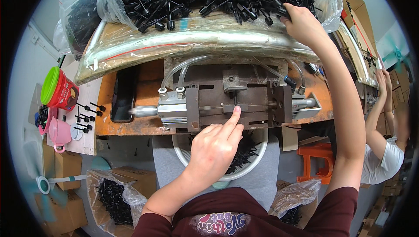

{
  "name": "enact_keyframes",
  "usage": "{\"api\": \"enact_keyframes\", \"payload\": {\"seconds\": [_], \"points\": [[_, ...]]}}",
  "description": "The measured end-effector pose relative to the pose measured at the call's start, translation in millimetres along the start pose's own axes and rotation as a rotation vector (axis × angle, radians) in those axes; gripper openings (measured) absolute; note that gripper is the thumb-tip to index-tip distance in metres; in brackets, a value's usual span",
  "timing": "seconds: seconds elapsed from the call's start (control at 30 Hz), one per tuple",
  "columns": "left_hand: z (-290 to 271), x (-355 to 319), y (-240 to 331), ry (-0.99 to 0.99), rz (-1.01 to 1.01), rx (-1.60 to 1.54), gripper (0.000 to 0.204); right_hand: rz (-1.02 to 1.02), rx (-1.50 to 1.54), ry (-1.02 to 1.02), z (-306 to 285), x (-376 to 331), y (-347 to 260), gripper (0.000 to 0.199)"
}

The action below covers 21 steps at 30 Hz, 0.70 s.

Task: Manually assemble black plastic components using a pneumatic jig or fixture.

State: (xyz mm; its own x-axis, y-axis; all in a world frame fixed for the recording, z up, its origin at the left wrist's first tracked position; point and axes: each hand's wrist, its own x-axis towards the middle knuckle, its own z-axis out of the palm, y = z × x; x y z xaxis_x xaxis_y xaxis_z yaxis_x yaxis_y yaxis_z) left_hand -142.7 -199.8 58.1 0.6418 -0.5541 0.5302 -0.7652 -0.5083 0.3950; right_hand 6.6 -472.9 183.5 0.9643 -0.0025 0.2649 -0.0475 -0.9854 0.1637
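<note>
Black part [281,11], pinched by outstretched right hand [304,24], left hand [214,150] unclenched, forefinger [235,115] extended

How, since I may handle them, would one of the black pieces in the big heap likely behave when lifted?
Probably stiff: the black pieces by the right hand have straight stems. One may snag, since they lie crossed. Once loose, it might roll, as the thick end looks rounded.

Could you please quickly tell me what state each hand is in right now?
Left hand: index finger extended at the metal fixture; whether the curled fingers hold anything cannot be told.
Right hand: closed on a black part.
</note>
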Motion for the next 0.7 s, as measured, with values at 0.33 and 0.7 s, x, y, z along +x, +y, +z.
{"api": "enact_keyframes", "payload": {"seconds": [0.33, 0.7], "points": [[0, -1, -1, -0.001, 0.000, -0.005, 0.025, -0.280, -0.037, 0.152, 16, -13, 24, 0.045], [-32, -20, 12, -0.141, -0.009, -0.278, 0.021, -0.279, -0.046, 0.415, 16, 12, 38, 0.019]]}}
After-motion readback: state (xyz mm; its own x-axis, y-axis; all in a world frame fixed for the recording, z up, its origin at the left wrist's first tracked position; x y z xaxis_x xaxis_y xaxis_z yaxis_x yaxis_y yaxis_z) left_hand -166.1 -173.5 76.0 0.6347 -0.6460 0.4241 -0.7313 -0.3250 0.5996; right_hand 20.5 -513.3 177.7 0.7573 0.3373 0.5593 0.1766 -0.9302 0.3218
